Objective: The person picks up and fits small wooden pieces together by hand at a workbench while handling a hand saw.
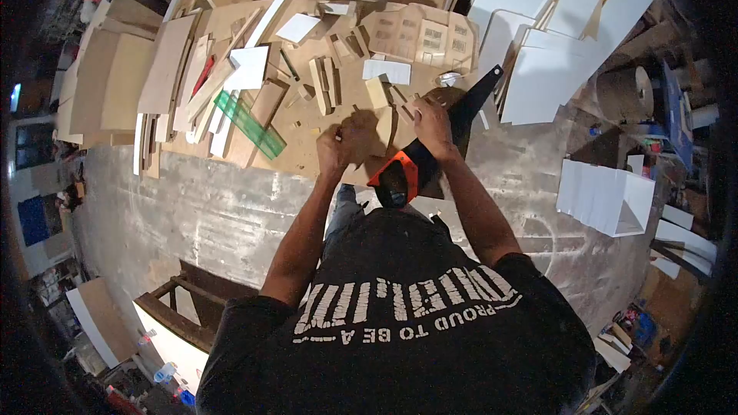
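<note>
My left hand (333, 152) is at the near edge of the wooden worktable, its fingers curled closed; anything inside them is hidden. To its right, my right hand (433, 127) pinches what looks like a small wooden block (402, 104), partly covered by the fingers. Under and beside my right wrist lies a handsaw with an orange-and-black handle (409, 174) and a dark blade (478, 98) pointing to the far right. A pale wood block (377, 92) stands between the hands, towards the back. Dark shadows fall between them.
Wood offcuts (324, 84), a green translucent strip (250, 124) and white panels (248, 69) crowd the worktable's (296, 155) left half. A panel with slotted cutouts (432, 40) lies at the back. White boards (550, 69) lean at right; a white box (606, 196) stands on the floor.
</note>
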A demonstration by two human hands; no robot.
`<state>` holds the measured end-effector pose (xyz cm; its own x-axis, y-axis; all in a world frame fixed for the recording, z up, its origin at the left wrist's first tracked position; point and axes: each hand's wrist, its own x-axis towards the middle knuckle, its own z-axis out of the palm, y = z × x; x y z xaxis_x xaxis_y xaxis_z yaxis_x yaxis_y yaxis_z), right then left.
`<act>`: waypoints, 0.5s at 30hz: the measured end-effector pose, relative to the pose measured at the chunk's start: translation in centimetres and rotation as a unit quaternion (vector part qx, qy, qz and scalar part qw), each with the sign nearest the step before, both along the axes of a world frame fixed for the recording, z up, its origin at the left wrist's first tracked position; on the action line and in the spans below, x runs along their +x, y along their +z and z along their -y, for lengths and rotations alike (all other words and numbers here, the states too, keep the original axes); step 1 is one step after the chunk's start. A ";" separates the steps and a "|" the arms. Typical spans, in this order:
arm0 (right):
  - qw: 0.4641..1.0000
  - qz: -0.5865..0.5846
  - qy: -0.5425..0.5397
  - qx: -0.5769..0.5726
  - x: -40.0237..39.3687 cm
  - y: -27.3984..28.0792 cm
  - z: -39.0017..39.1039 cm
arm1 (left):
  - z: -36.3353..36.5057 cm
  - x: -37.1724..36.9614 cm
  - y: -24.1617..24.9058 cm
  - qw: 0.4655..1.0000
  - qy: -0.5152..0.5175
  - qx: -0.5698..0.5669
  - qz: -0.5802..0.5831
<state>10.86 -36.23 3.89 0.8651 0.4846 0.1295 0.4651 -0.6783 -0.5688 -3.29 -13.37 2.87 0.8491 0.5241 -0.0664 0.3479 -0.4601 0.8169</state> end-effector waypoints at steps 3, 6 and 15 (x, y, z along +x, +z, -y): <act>0.998 -0.013 -0.048 0.027 0.0 -0.1 0.0 | 0.3 4.2 -1.2 0.999 -0.032 0.031 0.008; 0.999 0.000 -0.041 0.022 0.1 -0.9 0.1 | 0.0 5.6 -3.0 0.985 -0.118 0.088 0.087; 0.991 -0.035 -0.089 0.094 1.1 -2.3 -0.4 | -0.6 3.2 -2.0 0.995 -0.051 -0.089 0.010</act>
<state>11.92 -35.85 1.56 0.9446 0.2974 0.1386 0.3024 -0.6253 -0.7194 -0.04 -12.79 0.90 0.8993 0.4164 -0.1336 0.2902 -0.3397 0.8946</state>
